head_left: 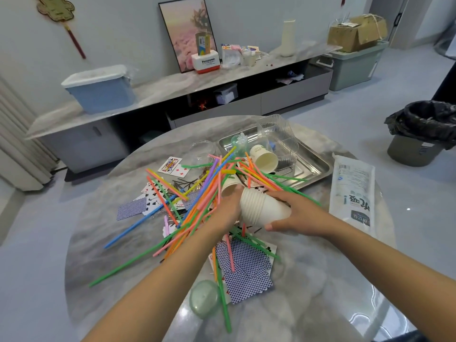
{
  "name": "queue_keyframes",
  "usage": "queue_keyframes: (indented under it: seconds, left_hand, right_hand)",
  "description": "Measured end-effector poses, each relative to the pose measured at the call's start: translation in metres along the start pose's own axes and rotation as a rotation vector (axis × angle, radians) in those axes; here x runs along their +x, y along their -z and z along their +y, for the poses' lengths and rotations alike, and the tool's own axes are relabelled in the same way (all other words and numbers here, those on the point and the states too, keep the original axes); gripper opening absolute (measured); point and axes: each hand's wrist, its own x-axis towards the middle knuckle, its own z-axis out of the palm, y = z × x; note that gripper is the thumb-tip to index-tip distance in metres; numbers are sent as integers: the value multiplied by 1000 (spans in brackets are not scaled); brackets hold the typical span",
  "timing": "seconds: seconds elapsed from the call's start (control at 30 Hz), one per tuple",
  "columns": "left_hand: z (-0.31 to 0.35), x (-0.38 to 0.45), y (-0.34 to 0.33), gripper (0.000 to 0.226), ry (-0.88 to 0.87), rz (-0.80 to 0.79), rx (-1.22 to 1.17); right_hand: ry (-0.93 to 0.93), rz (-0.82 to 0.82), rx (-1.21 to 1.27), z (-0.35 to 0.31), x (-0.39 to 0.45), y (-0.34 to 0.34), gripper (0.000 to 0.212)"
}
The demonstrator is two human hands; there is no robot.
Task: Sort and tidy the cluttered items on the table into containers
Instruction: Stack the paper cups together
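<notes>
- Both hands clasp a nested stack of paper cups [262, 208], right hand [299, 218] cradling its base, left hand [228, 208] at the rim, apparently keeping it together.
- Stack lies mid-bench over scattered straws [197, 206], near the steel tray [318, 166].

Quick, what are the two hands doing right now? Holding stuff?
Left hand: fingers on the rim end of the stack of paper cups, lying on its side.
Right hand: wrapped around the same stack's bottom end, holding it.
</notes>
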Motion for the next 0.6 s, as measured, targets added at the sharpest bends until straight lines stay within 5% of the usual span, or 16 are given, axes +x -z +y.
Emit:
queue_keyframes:
  seconds: [0.17,0.37,0.6]
  left_hand:
    - [-25,28,25,27,-205,447,519]
    - [-26,62,31,33,-248,413,1011]
    - [-23,52,36,15,-278,582,697]
  right_hand:
    - [-98,20,-43,4,20,-8,72]
    - [-175,39,-99,10,39,-3,75]
    - [-240,69,-227,27,47,20,78]
